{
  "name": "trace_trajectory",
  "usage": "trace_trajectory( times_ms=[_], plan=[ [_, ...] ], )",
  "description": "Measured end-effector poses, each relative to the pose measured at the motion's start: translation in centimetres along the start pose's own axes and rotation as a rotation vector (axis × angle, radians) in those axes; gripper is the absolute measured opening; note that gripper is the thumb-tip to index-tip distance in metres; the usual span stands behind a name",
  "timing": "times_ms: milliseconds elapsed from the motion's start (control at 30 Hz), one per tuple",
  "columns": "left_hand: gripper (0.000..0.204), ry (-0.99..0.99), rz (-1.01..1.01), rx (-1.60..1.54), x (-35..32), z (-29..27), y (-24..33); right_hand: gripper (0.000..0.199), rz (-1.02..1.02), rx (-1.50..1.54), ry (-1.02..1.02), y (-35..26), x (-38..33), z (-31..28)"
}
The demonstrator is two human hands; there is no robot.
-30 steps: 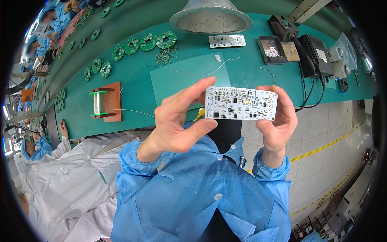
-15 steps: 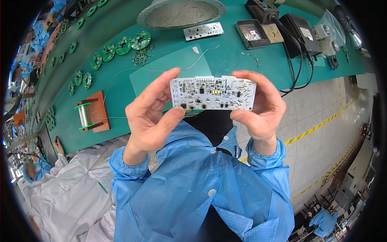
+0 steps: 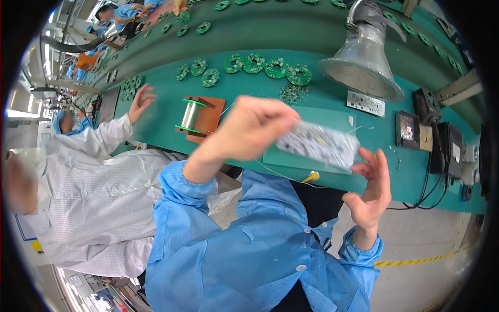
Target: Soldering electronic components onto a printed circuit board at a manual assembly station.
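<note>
A white rectangular circuit board point(image 3: 319, 145), smeared by motion, hangs tilted above the bench. My left hand point(image 3: 257, 127) pinches its left end between thumb and fingers. Beside the board's right end is my right hand point(image 3: 370, 187), fingers spread and curved, holding nothing. Under the board lies a translucent sheet point(image 3: 280, 158) on the green bench top. A spool of solder wire point(image 3: 190, 115) sits on a brown stand point(image 3: 210, 117) to the left of my left hand. A yellow-ended piece point(image 3: 312, 177) with a thin wire is near the bench's front edge.
Green ring-shaped boards point(image 3: 254, 63) stand in a row behind, near a pile of small parts point(image 3: 294, 94). A metal fume hood point(image 3: 364, 67) overhangs another white board point(image 3: 366, 104). At right are a soldering station point(image 3: 449, 148) and tray point(image 3: 408, 129). A co-worker in white point(image 3: 104, 192) is at left.
My right hand has let go of the board and opened. The left hand keeps its end and has tilted the board. My view has swung left, bringing the co-worker further in.
</note>
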State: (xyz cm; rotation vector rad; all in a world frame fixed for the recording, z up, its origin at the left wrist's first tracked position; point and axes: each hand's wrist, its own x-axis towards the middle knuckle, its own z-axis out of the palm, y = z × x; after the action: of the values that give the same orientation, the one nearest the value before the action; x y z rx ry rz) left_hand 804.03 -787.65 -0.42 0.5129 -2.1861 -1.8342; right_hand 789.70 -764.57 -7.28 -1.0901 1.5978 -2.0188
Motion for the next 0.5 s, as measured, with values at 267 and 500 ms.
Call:
trace_trajectory(
  times_ms=[267,500],
  plan=[
    [0.022,0.49,-0.249,0.282,6.7,-16.3,-2.3,0.05,0.032,-0.257,0.054,5.5,-2.0,-2.8],
    [0.02,0.7,-0.431,0.201,16.3,-21.4,-9.0,0.038,-0.095,-0.525,0.108,7.6,-2.1,-2.4]
  ],
)
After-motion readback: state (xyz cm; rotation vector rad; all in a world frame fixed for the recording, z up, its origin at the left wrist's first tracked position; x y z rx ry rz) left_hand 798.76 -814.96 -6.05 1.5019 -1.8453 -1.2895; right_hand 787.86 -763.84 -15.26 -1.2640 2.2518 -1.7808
